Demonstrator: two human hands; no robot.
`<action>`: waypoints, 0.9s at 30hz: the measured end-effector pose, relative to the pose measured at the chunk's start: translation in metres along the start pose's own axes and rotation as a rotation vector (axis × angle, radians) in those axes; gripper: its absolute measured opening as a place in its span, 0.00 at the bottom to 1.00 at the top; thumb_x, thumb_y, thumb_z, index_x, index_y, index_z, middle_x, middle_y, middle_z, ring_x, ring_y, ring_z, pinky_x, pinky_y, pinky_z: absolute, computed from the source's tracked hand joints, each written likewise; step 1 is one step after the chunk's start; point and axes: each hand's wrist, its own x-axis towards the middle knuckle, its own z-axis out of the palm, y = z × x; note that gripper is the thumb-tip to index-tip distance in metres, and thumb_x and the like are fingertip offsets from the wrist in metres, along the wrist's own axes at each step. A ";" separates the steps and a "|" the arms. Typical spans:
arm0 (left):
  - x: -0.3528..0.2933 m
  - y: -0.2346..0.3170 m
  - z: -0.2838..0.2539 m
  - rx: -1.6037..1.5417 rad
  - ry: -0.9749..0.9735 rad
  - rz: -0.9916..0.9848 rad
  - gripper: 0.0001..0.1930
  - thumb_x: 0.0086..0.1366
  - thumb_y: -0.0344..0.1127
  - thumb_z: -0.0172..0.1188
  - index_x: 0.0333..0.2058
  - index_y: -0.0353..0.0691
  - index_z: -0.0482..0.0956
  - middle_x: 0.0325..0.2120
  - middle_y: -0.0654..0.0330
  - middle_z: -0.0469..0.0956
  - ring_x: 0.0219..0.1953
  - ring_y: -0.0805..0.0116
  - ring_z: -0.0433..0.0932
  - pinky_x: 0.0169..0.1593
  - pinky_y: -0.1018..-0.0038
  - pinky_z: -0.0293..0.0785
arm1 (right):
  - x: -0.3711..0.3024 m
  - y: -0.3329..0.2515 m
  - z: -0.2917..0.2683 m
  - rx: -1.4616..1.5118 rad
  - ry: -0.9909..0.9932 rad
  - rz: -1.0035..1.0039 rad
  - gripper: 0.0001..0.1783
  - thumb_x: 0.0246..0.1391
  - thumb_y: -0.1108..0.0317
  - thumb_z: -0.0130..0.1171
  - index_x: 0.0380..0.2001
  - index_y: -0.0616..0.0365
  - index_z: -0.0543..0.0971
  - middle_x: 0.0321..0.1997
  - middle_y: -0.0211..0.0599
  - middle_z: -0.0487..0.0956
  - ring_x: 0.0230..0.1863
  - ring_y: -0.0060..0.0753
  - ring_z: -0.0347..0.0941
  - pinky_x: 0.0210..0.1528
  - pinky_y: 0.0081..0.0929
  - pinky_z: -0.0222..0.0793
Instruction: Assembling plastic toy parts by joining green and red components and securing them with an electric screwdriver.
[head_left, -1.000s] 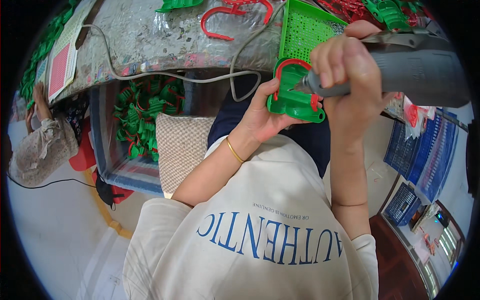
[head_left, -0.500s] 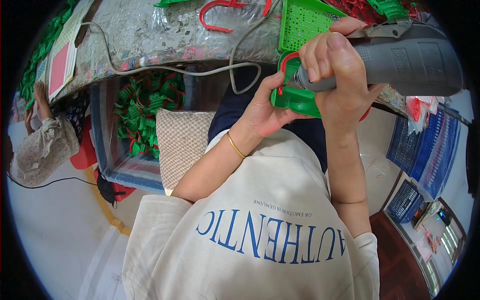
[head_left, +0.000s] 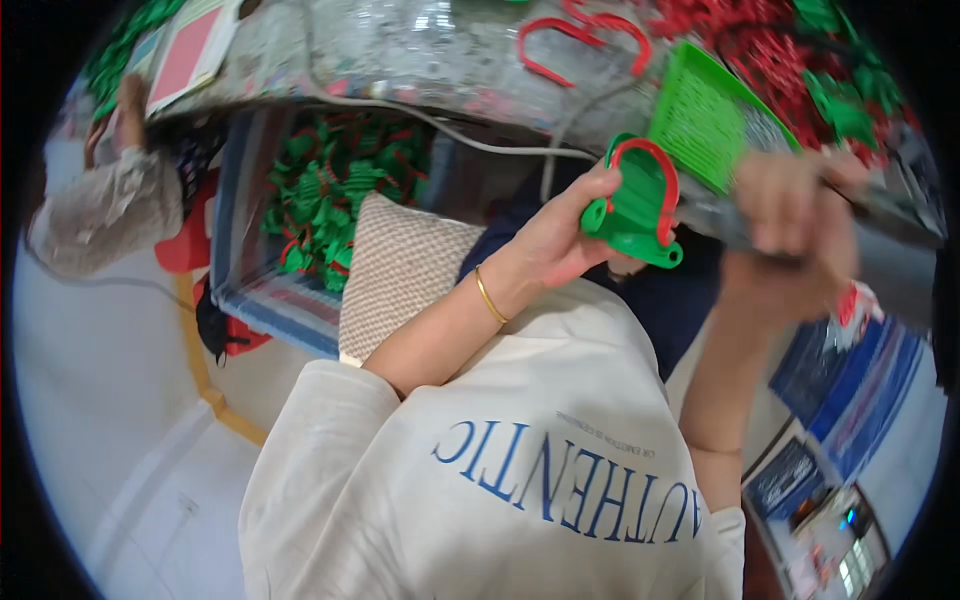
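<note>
Under worktable [head_left: 400, 50] — crate [head_left: 290, 300] holds green clips [head_left: 330, 200].

Clip [head_left: 635, 205]: bright green, red curved handle. Tool [head_left: 880, 235]: grey. Mesh tray [head_left: 700, 115], far right: green. Bench [head_left: 400, 50]: mottled grey. Crate [head_left: 290, 300], left: blue-striped rim, filled with green and red parts [head_left: 330, 200]. Cushion [head_left: 395, 270]: beige weave. Bracelet [head_left: 488, 296]: gold.

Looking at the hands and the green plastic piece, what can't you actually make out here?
- Head view: right hand and its grey power tool are motion-blurred; the tool's tip is unreadable.
- Green plastic piece with red curved handle: its underside is hidden by the left hand.
- Green flat grid panel: its lower edge is hidden behind the blurred tool.
</note>
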 end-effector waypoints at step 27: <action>0.081 0.253 0.008 2.552 0.078 1.258 0.23 0.51 0.34 0.65 0.48 0.46 0.74 0.42 0.56 0.75 0.48 0.54 0.71 0.51 0.61 0.68 | 0.048 -0.059 -0.048 -1.167 0.514 -0.882 0.16 0.54 0.70 0.58 0.45 0.64 0.72 0.42 0.36 0.76 0.47 0.27 0.70 0.53 0.26 0.64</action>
